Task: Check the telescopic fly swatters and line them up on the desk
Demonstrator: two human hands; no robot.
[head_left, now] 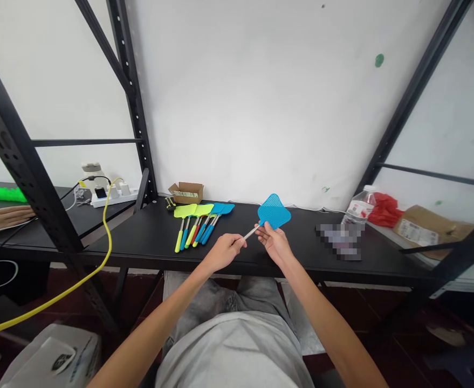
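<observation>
Above the black table's front part I hold a blue fly swatter (pixel 274 211) with a thin metal rod, its perforated head tilted up to the right. My left hand (pixel 227 250) is closed round the lower end of the rod, so the grip is hidden. The fingers of my right hand (pixel 274 242) pinch the neck just below the blue head. To the left, several fly swatters (pixel 196 223) with yellow-green and blue heads lie side by side, overlapping, their coloured handles pointing toward me.
Behind the swatters stand an open cardboard box (pixel 186 192) and a small dark and yellow object (pixel 170 203). A plastic bottle (pixel 358 207), a red bag (pixel 383 209) and a brown parcel (pixel 431 229) are at right. A yellow cable (pixel 108 237) hangs left; another person's hand (pixel 8 217) rests beyond it.
</observation>
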